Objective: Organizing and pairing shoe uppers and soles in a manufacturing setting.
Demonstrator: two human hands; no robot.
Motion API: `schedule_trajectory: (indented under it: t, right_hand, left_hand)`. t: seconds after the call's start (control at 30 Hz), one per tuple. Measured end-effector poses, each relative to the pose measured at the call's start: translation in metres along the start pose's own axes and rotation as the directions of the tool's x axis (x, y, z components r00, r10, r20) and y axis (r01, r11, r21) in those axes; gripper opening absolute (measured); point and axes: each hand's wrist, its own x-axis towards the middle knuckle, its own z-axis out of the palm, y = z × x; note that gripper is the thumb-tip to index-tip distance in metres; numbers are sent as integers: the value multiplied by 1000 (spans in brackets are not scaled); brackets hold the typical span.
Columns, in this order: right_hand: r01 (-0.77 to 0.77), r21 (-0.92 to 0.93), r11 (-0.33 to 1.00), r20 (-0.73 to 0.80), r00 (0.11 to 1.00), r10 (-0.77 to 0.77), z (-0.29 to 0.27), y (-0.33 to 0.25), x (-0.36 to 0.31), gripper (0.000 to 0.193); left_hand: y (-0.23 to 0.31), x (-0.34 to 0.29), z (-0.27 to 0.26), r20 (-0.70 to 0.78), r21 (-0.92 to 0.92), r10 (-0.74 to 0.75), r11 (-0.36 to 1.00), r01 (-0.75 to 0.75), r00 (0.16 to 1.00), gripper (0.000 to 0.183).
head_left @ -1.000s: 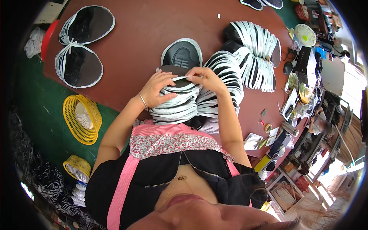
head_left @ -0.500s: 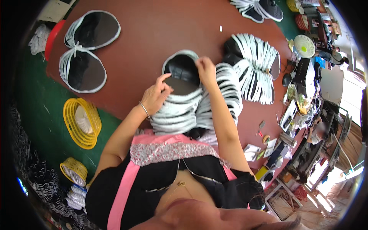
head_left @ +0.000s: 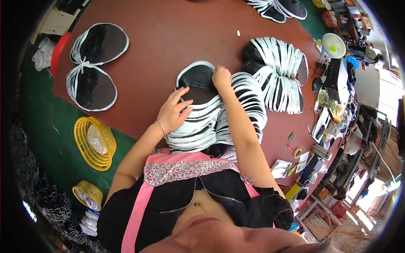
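A fanned stack of black shoe pieces with white edges [head_left: 198, 126] lies on the brown table [head_left: 160, 46] right in front of me. My left hand [head_left: 174, 110] rests flat on the stack, fingers spread. My right hand [head_left: 221, 78] pinches the far edge of the topmost black piece [head_left: 197, 79], which lies at the top of the stack. A second fanned stack [head_left: 249, 101] sits under my right forearm.
Another fan of the same pieces [head_left: 278, 71] lies to the far right. Two tied round bundles [head_left: 95, 63] sit at the far left. Yellow baskets [head_left: 93, 143] stand on the green floor to my left. A cluttered bench with a small fan [head_left: 333, 45] runs along the right.
Both hands moved away from me along the stack. The right hand now grips the top piece's far edge, and the left has flattened onto the stack.
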Motion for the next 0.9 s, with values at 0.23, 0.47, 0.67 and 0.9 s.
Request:
schedule_trajectory:
  t: [0.23,0.47,0.67,0.9]
  right_hand:
    - [-177,772,610,460,818,-345,-108,-27,-75,5]
    - [-11,436,900,127,991,-49,-31,-13,6,35]
    - [-206,459,864,306,950,64,-8,-6,35,25]
    - [45,742,669,178,949,-261,-92,-54,-48,13]
  left_hand:
    - [-1,-10,-5,21,21,87,996,-88,996,42]
    - [2,-12,5,32,-158,-16,987,21,999,51]
    - [1,-15,4,38,-14,35,999,-35,999,51]
    - [2,-15,4,-160,-119,-17,993,-3,987,47]
